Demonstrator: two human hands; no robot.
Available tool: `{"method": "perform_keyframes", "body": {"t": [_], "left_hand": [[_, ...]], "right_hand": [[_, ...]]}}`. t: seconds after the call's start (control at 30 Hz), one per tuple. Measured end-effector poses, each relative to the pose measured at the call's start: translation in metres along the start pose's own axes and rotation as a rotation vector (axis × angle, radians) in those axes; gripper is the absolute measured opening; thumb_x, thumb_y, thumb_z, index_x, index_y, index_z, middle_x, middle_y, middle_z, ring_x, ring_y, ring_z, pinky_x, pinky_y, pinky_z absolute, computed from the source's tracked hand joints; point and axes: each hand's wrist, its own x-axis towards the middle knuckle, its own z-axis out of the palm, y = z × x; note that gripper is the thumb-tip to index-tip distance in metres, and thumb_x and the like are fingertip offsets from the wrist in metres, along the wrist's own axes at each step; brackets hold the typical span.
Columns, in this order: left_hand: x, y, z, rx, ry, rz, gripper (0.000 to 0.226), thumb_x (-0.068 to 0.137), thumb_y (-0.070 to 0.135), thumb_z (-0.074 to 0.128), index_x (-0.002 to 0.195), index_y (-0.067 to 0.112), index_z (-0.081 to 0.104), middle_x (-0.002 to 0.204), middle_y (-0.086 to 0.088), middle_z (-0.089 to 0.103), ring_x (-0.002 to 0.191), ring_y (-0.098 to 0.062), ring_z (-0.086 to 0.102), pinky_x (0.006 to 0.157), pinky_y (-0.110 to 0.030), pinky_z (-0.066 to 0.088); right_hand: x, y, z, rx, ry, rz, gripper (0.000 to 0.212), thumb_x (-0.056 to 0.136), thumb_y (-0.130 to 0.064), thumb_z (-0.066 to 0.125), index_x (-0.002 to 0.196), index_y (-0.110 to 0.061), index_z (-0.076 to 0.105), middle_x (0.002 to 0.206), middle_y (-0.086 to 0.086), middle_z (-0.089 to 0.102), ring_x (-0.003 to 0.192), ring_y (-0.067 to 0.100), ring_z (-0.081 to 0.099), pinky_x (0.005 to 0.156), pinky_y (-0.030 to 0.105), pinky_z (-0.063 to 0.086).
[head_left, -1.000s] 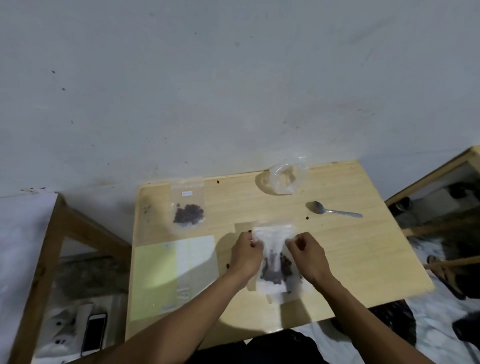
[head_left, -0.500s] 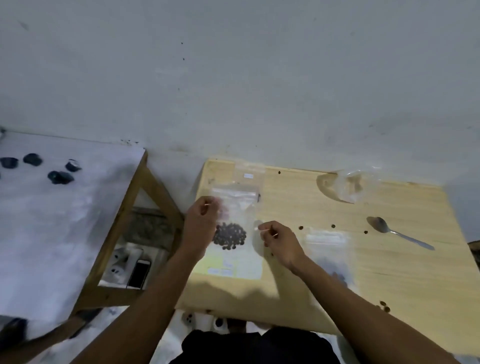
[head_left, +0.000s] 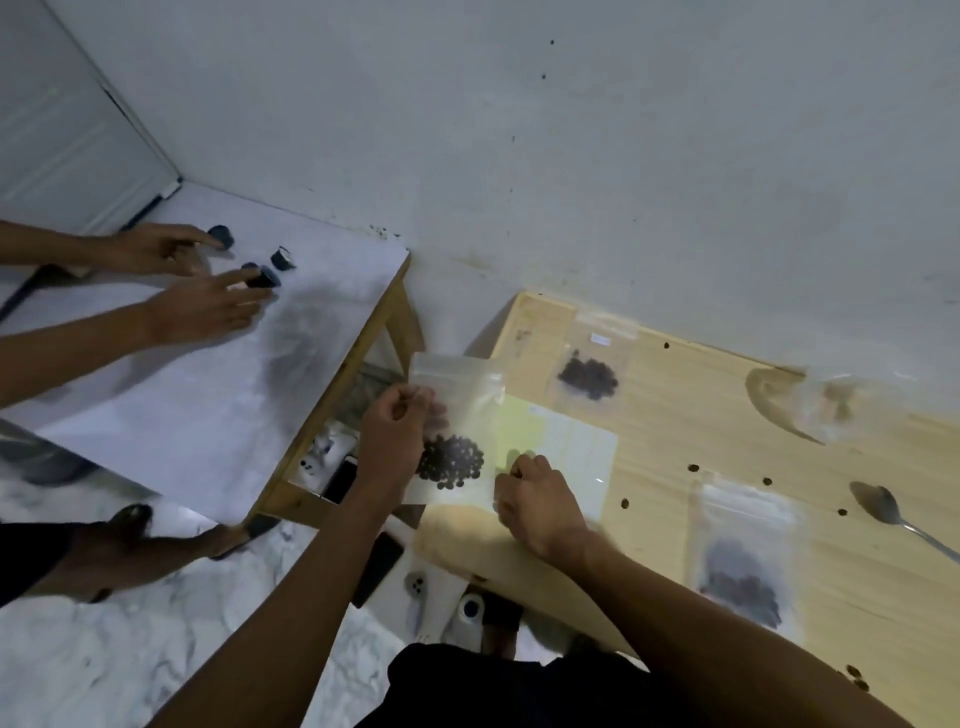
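My left hand (head_left: 392, 436) grips the upper left part of a clear zip bag (head_left: 457, 400) and holds it up at the wooden table's (head_left: 691, 415) left edge. Dark beans (head_left: 451, 462) sit in the bag's lower half. My right hand (head_left: 540, 501) rests with curled fingers on a pale yellow-green label sheet (head_left: 566, 447), its fingertips right beside the bag's lower right edge. Whether those fingers pinch anything is hidden. Another bag of beans (head_left: 589, 371) lies at the back left. A third bag (head_left: 743, 561) lies to the right.
A spoon (head_left: 883, 506), a crumpled clear bag (head_left: 831, 400) and loose beans (head_left: 693, 467) lie on the table. At the left, another person's hands (head_left: 208, 306) touch small dark objects on a white table (head_left: 208, 415). Phones (head_left: 340, 478) lie on the floor between the tables.
My view has swung left. I let go of the bag now lying at the right. My left hand now holds up another bag of beans, and my right hand has come down onto the label sheet.
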Motion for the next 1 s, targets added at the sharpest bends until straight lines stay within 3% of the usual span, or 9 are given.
{"method": "perform_keyframes", "body": {"t": [0.17, 0.27, 0.33, 0.4, 0.5, 0.6, 0.7, 0.77, 1.0], "left_hand": [[0.002, 0.002, 0.001, -0.01, -0.005, -0.004, 0.023, 0.098, 0.024, 0.057, 0.099, 0.003, 0.066, 0.081, 0.002, 0.073, 0.065, -0.002, 0.068, 0.068, -0.026, 0.05], [0.006, 0.008, 0.008, 0.019, -0.029, 0.017, 0.023, 0.099, 0.024, 0.055, 0.099, 0.004, 0.066, 0.082, 0.004, 0.072, 0.063, 0.003, 0.067, 0.063, -0.019, 0.048], [0.009, 0.016, 0.016, 0.028, -0.056, 0.037, 0.023, 0.101, 0.023, 0.053, 0.097, 0.005, 0.066, 0.082, 0.005, 0.071, 0.061, 0.005, 0.066, 0.057, -0.011, 0.047], [0.011, 0.024, 0.027, 0.049, -0.089, 0.054, 0.022, 0.101, 0.025, 0.051, 0.095, 0.008, 0.065, 0.078, 0.006, 0.069, 0.059, 0.002, 0.064, 0.052, -0.009, 0.045], [0.013, 0.035, 0.048, 0.116, -0.146, 0.097, 0.024, 0.1, 0.031, 0.052, 0.089, 0.011, 0.063, 0.07, -0.006, 0.062, 0.055, -0.014, 0.053, 0.045, -0.018, 0.04], [0.01, 0.054, 0.075, 0.131, -0.244, 0.126, 0.019, 0.095, 0.025, 0.052, 0.088, 0.01, 0.062, 0.081, -0.024, 0.063, 0.059, -0.018, 0.048, 0.051, -0.03, 0.038], [0.002, 0.072, 0.101, 0.086, -0.299, 0.188, 0.018, 0.097, 0.024, 0.054, 0.087, 0.014, 0.065, 0.086, -0.018, 0.069, 0.069, -0.023, 0.06, 0.064, -0.038, 0.049], [-0.003, 0.082, 0.116, 0.028, -0.344, 0.194, 0.017, 0.098, 0.025, 0.055, 0.09, 0.015, 0.066, 0.088, -0.012, 0.072, 0.075, -0.022, 0.064, 0.071, -0.04, 0.053], [-0.015, 0.095, 0.141, -0.049, -0.428, 0.2, 0.015, 0.098, 0.024, 0.056, 0.093, 0.013, 0.065, 0.079, -0.001, 0.073, 0.077, -0.012, 0.068, 0.069, -0.023, 0.049]], "right_hand": [[0.004, 0.0, -0.001, 0.06, -0.001, 0.01, 0.015, 0.094, -0.023, 0.051, 0.096, -0.016, 0.064, 0.102, 0.007, 0.057, 0.099, 0.027, 0.048, 0.074, 0.035, 0.038], [0.001, 0.005, -0.019, 0.405, 0.027, 0.168, 0.01, 0.095, -0.02, 0.049, 0.091, -0.017, 0.059, 0.088, 0.005, 0.063, 0.08, 0.019, 0.053, 0.071, 0.036, 0.045], [-0.004, 0.016, -0.035, 0.614, 0.089, 0.281, 0.009, 0.097, -0.017, 0.05, 0.09, -0.016, 0.055, 0.077, 0.009, 0.062, 0.063, 0.012, 0.048, 0.062, 0.029, 0.043], [-0.006, 0.031, -0.055, 0.694, 0.218, 0.341, 0.011, 0.098, -0.017, 0.053, 0.089, -0.013, 0.057, 0.073, 0.008, 0.061, 0.058, 0.007, 0.046, 0.058, 0.022, 0.038], [-0.004, 0.046, -0.098, 0.796, 0.378, 0.394, 0.01, 0.096, -0.015, 0.056, 0.089, -0.011, 0.062, 0.077, 0.006, 0.061, 0.061, 0.004, 0.046, 0.061, 0.02, 0.038], [-0.001, 0.046, -0.142, 0.914, 0.511, 0.358, 0.01, 0.094, -0.01, 0.059, 0.093, -0.014, 0.068, 0.084, 0.0, 0.067, 0.07, 0.008, 0.054, 0.066, 0.019, 0.043], [0.001, 0.041, -0.174, 0.954, 0.587, 0.325, 0.01, 0.091, -0.012, 0.064, 0.089, -0.019, 0.07, 0.079, -0.005, 0.067, 0.074, 0.02, 0.06, 0.071, 0.028, 0.049], [0.001, 0.041, -0.186, 0.939, 0.633, 0.34, 0.008, 0.088, -0.015, 0.069, 0.086, -0.022, 0.069, 0.069, -0.01, 0.059, 0.069, 0.017, 0.055, 0.071, 0.034, 0.05], [-0.007, 0.043, -0.201, 0.908, 0.744, 0.462, 0.006, 0.085, -0.016, 0.073, 0.08, -0.017, 0.07, 0.061, -0.014, 0.056, 0.057, 0.001, 0.048, 0.062, 0.02, 0.042]]}}
